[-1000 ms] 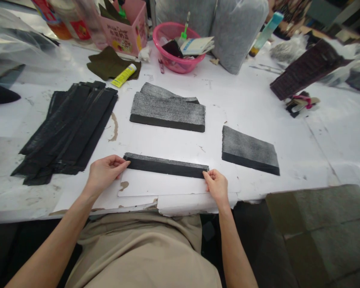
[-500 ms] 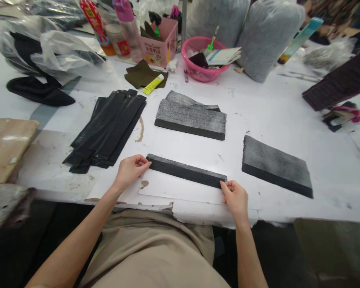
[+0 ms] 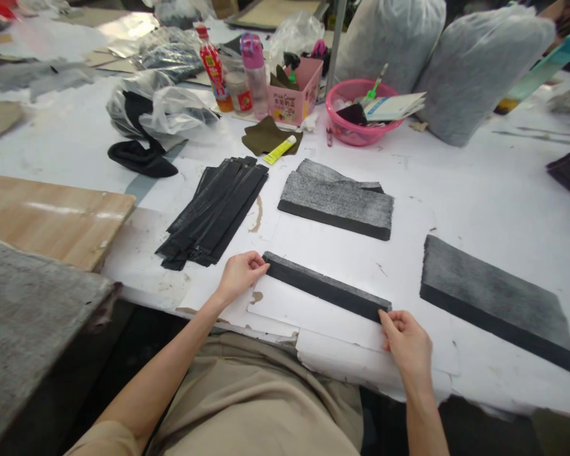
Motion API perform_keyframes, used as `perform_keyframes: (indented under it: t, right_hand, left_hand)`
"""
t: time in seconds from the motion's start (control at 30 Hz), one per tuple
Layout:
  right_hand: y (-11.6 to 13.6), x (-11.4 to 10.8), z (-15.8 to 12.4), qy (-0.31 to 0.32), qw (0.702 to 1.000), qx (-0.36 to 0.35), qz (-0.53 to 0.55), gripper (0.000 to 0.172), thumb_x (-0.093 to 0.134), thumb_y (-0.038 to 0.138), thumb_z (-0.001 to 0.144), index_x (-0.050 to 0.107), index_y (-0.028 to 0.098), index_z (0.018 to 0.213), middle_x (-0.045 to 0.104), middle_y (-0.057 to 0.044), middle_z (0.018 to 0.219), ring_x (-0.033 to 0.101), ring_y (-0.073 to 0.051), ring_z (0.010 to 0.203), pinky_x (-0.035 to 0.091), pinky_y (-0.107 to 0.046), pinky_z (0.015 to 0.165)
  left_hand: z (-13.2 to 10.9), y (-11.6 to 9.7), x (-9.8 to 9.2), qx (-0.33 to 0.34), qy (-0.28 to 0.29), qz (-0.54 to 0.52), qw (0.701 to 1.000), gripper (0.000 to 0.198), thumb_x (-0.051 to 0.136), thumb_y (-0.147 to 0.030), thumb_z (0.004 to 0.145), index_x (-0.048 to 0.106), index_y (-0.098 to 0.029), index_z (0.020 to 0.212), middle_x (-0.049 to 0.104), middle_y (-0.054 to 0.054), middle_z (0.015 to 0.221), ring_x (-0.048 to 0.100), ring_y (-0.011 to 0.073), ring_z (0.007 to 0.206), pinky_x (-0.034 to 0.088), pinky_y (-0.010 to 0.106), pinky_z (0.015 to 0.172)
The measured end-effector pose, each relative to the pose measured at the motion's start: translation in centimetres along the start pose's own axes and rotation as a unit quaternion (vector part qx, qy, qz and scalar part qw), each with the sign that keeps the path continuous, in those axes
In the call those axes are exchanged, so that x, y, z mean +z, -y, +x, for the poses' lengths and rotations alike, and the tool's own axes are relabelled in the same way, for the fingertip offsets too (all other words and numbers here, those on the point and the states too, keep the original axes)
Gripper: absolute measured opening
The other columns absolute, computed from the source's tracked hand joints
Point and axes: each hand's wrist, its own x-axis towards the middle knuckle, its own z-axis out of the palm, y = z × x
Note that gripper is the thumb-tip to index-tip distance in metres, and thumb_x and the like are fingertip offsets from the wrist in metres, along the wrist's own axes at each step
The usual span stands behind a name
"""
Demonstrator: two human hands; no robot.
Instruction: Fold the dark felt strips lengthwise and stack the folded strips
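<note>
A long black fabric strip point(image 3: 325, 286) with a grey fuzzy upper edge lies on the white tabletop in front of me. My left hand point(image 3: 241, 273) pinches its left end between thumb and fingers. At the other end, my right hand point(image 3: 406, 339) pinches the lower right corner. Behind the strip is a stack of grey fabric pieces point(image 3: 337, 199) with a black front edge. To the right lies a larger grey piece point(image 3: 494, 291) with a black border. A fanned pile of black strips point(image 3: 216, 215) sits beyond my left hand.
A yellow tube point(image 3: 280, 150) rests on dark green fabric scraps point(image 3: 259, 136). Farther back stand a pink basin point(image 3: 361, 134), a pink box point(image 3: 289, 104), bottles and filled plastic bags point(image 3: 389, 44). A wooden board point(image 3: 52, 215) lies at the left, and the table's front edge runs before my lap.
The camera view has swung left, so everything appears shifted to the right. Both hands keep their pinch on the strip's ends, and the strip looks unmoved on the table.
</note>
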Motion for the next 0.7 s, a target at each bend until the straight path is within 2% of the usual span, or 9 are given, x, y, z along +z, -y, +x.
perform_keyframes:
  t: [0.1, 0.2, 0.3, 0.4, 0.47, 0.57, 0.63, 0.7]
  right_hand:
    - [0.2, -0.1, 0.0, 0.001, 1.0, -0.007, -0.017, 0.039, 0.051, 0.063, 0.076, 0.053, 0.024, 0.072, 0.055, 0.004, 0.044, 0.054, -0.019, 0.045, 0.037, -0.031, 0.058]
    - [0.4, -0.2, -0.2, -0.033, 0.996, -0.031, -0.081, 0.037, 0.048, 0.061, 0.079, 0.051, 0.025, 0.073, 0.055, 0.002, 0.046, 0.053, -0.02, 0.048, 0.033, -0.03, 0.055]
    - [0.5, -0.1, -0.6, -0.079, 0.984, -0.037, -0.155, 0.035, 0.048, 0.06, 0.081, 0.052, 0.025, 0.08, 0.059, 0.0, 0.055, 0.049, -0.02, 0.049, 0.026, -0.029, 0.051]
    - [0.3, -0.1, -0.8, -0.087, 0.98, -0.02, -0.179, 0.033, 0.049, 0.057, 0.083, 0.053, 0.024, 0.088, 0.062, 0.0, 0.063, 0.049, -0.019, 0.051, 0.024, -0.028, 0.051]
    - [0.0, -0.4, -0.9, -0.084, 0.98, -0.006, -0.181, 0.032, 0.05, 0.055, 0.084, 0.053, 0.024, 0.091, 0.063, 0.001, 0.065, 0.05, -0.019, 0.054, 0.026, -0.027, 0.052]
    - [-0.4, -0.7, -1.2, -0.091, 0.979, -0.008, -0.183, 0.032, 0.049, 0.053, 0.087, 0.056, 0.023, 0.092, 0.064, 0.0, 0.069, 0.054, -0.02, 0.058, 0.029, -0.028, 0.053]
    - [-0.1, -0.5, -1.9, -0.132, 0.971, -0.052, -0.191, 0.034, 0.043, 0.051, 0.091, 0.059, 0.021, 0.095, 0.067, -0.005, 0.081, 0.058, -0.022, 0.068, 0.033, -0.029, 0.056]
    - [1.0, 0.7, -3.0, -0.182, 0.954, -0.138, -0.193, 0.038, 0.037, 0.047, 0.096, 0.061, 0.018, 0.103, 0.067, -0.01, 0.098, 0.06, -0.025, 0.087, 0.041, -0.033, 0.067]
  left_hand:
    - [0.1, 0.2, 0.0, 0.006, 0.0, 0.018, 1.0, 0.023, 0.064, -0.04, 0.076, 0.059, -0.019, 0.069, 0.057, -0.006, 0.049, 0.049, 0.01, 0.039, 0.034, 0.021, 0.044]
    - [0.1, 0.4, 0.0, 0.025, -0.014, 0.048, 0.998, 0.02, 0.064, -0.039, 0.077, 0.058, -0.02, 0.073, 0.058, -0.006, 0.054, 0.052, 0.0105, 0.046, 0.035, 0.021, 0.048]
    - [-0.4, 0.2, 0.4, 0.05, -0.044, 0.097, 0.993, 0.017, 0.065, -0.034, 0.079, 0.055, -0.021, 0.084, 0.056, -0.008, 0.057, 0.053, 0.0103, 0.051, 0.035, 0.021, 0.053]
    - [-1.3, -0.1, 0.9, 0.074, -0.091, 0.179, 0.977, 0.015, 0.062, -0.029, 0.084, 0.055, -0.022, 0.095, 0.054, -0.008, 0.06, 0.052, 0.0107, 0.053, 0.034, 0.022, 0.055]
    - [-1.8, -0.2, 1.3, 0.119, -0.121, 0.234, 0.957, 0.011, 0.059, -0.025, 0.087, 0.057, -0.021, 0.098, 0.059, -0.004, 0.07, 0.056, 0.0126, 0.061, 0.037, 0.024, 0.059]
    - [-2.0, -0.1, 1.9, 0.245, -0.136, 0.297, 0.913, 0.011, 0.055, -0.017, 0.089, 0.063, -0.02, 0.097, 0.065, 0.004, 0.09, 0.06, 0.019, 0.087, 0.042, 0.03, 0.074]
    - [-1.8, 0.2, 2.1, 0.326, -0.13, 0.314, 0.882, 0.017, 0.053, -0.013, 0.09, 0.066, -0.019, 0.098, 0.066, 0.006, 0.1, 0.058, 0.0221, 0.099, 0.042, 0.034, 0.083]
    - [-1.6, 0.5, 2.3, 0.375, -0.128, 0.317, 0.861, 0.019, 0.053, -0.011, 0.09, 0.067, -0.018, 0.1, 0.067, 0.006, 0.103, 0.057, 0.0229, 0.103, 0.042, 0.036, 0.086]
